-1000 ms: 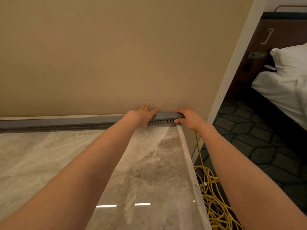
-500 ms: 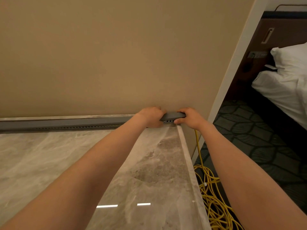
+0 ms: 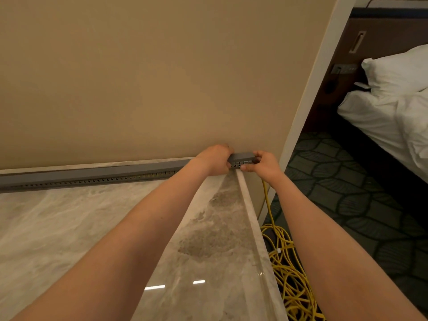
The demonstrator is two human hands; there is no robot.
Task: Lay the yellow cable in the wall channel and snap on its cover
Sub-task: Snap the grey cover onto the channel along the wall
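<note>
Both hands sit at the right end of the grey slotted wall channel (image 3: 92, 177), probably because that's where the cover (image 3: 243, 156) needs its last squeeze; left hand (image 3: 216, 159) is clenched over it, right hand (image 3: 264, 164) pinches the end, fingers (image 3: 245, 167) under the slots; yellow cable (image 3: 287, 274) drops off the marble surface (image 3: 69, 228) edge into a floor coil. Compared with a second ago, the left hand has slid right, so the hands are closer together.

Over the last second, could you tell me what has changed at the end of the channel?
The left hand slid right along the grey channel toward the right hand, and its fingers, first spread, curled over the cover. The right hand kept its grip on the channel's end. The yellow cable stayed piled on the floor.
</note>
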